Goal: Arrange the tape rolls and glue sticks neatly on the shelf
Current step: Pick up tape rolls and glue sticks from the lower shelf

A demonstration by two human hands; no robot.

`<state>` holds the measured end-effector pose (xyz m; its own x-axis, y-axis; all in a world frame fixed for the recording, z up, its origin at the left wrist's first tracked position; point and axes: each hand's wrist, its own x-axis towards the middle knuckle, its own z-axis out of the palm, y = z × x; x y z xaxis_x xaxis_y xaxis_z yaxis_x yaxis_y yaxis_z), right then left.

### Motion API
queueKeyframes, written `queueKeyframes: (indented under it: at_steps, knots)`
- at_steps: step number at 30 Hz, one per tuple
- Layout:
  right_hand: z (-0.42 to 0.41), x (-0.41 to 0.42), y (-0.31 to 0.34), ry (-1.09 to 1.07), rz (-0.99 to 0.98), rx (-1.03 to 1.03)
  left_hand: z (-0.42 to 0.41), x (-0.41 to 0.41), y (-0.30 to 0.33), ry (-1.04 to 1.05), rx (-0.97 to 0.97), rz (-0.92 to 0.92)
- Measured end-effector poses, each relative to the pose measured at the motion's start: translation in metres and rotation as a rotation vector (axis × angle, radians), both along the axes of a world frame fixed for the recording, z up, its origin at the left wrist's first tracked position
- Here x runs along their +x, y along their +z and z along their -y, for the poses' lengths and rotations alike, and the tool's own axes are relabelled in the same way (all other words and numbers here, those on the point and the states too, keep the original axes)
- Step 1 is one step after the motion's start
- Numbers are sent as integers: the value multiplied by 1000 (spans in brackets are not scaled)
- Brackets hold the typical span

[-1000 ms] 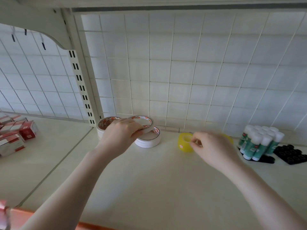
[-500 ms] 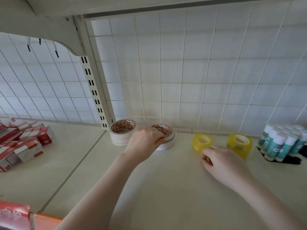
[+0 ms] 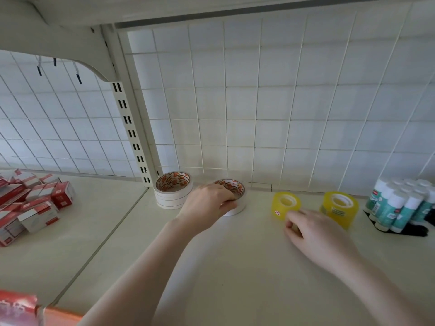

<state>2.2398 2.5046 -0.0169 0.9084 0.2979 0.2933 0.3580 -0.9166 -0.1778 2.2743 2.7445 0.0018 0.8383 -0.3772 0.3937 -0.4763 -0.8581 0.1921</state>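
Note:
Two low stacks of white tape rolls with orange-patterned cores stand at the back of the cream shelf [image 3: 235, 267]. The left stack [image 3: 173, 192] stands free by the upright. My left hand [image 3: 207, 207] grips the right stack [image 3: 236, 194] from its near side, fingers curled over the rim. Further right stand a small yellow tape roll [image 3: 286, 204] and a larger yellow one [image 3: 340, 207]. My right hand [image 3: 316, 232] lies just in front of them with loosely curled fingers, holding nothing. A cluster of green-and-white glue sticks [image 3: 400, 204] stands at the far right.
A white wire grid [image 3: 259, 114] backs the shelf. A slotted upright [image 3: 131, 128] divides it from the left bay, where several red-and-white boxes [image 3: 30, 204] lie in a heap. Black items [image 3: 404, 230] lie under the glue sticks. A red package [image 3: 18, 309] sits at the bottom left.
My left hand set the lifted tape roll down onto the right stack and still grips it. My right hand drew back from the small yellow roll. The view shifted left.

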Motion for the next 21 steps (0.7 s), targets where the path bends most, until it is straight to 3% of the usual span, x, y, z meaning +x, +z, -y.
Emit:
queueKeyframes:
  at_steps: [21]
  knots:
    - [1, -3, 4, -9, -3, -21, -1, 4, 21, 15, 7, -314]
